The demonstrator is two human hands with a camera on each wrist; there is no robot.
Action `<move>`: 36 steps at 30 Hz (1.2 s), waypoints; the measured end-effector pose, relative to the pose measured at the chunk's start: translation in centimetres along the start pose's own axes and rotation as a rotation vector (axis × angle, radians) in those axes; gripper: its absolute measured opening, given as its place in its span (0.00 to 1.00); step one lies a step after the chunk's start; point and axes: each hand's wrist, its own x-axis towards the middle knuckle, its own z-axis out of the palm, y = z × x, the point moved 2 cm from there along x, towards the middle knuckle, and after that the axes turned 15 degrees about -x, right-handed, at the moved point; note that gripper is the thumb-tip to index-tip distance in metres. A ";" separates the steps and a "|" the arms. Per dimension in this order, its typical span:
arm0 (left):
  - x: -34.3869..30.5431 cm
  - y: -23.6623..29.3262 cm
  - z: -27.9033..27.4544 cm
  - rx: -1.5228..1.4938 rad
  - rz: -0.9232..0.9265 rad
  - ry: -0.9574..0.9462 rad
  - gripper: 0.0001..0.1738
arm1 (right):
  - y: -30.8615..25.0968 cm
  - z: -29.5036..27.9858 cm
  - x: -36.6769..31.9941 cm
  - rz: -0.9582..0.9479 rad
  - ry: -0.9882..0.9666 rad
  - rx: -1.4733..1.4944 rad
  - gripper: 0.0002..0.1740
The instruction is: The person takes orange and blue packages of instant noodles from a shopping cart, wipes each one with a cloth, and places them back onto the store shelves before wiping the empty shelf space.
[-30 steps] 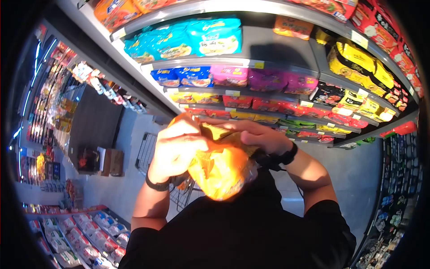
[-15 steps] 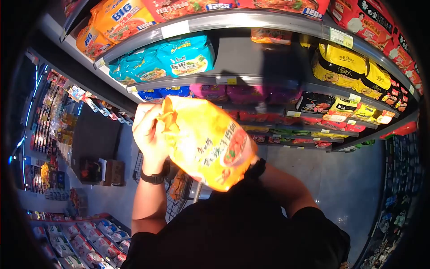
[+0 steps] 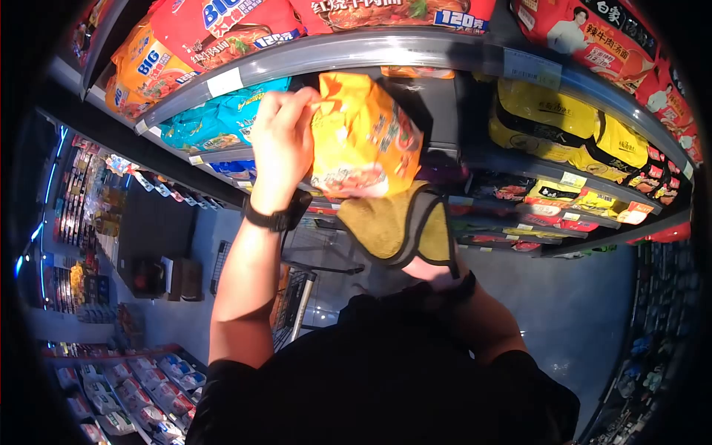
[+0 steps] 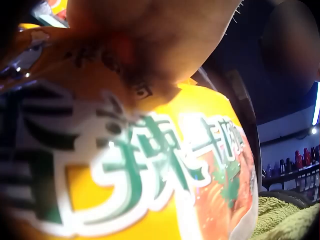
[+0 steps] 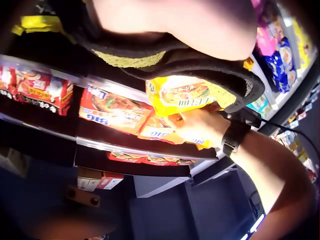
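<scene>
My left hand (image 3: 282, 144) pinches the gathered top corner of an orange instant noodle pack (image 3: 363, 141), which hangs to the right of the fingers. Its printed front fills much of the left wrist view. Directly below the pack is a fuzzy yellow-green cloth (image 3: 389, 226) with black edging, held in my right hand (image 3: 432, 274). The cloth covers most of the right hand's fingers, and its upper edge meets the pack's lower edge in the head view. In the right wrist view, the right thumb (image 5: 220, 30) lies along the black-edged cloth.
Shelves ahead carry red noodle packs (image 3: 393, 15), teal packs (image 3: 222, 115) and yellow packs (image 3: 549, 122). The curved shelf edge (image 3: 319, 63) runs just above the left hand. A wire shopping cart (image 3: 293, 304) stands below the left forearm.
The orange pack came up from near my chest toward the shelf, in the left hand. The right hand with the cloth, earlier on and then behind the pack, is now below it.
</scene>
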 end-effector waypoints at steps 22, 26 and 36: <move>3.4 1.5 8.7 0.234 0.478 -0.017 0.18 | -10.4 -0.5 5.6 -0.780 0.674 -2.215 0.41; 1.0 0.1 11.0 0.277 0.278 -0.132 0.27 | -11.9 -4.3 7.7 -0.666 0.749 -2.271 0.38; -6.7 -5.4 7.0 0.114 -0.283 -0.094 0.48 | -13.0 -3.5 11.6 -0.443 0.544 -2.467 0.35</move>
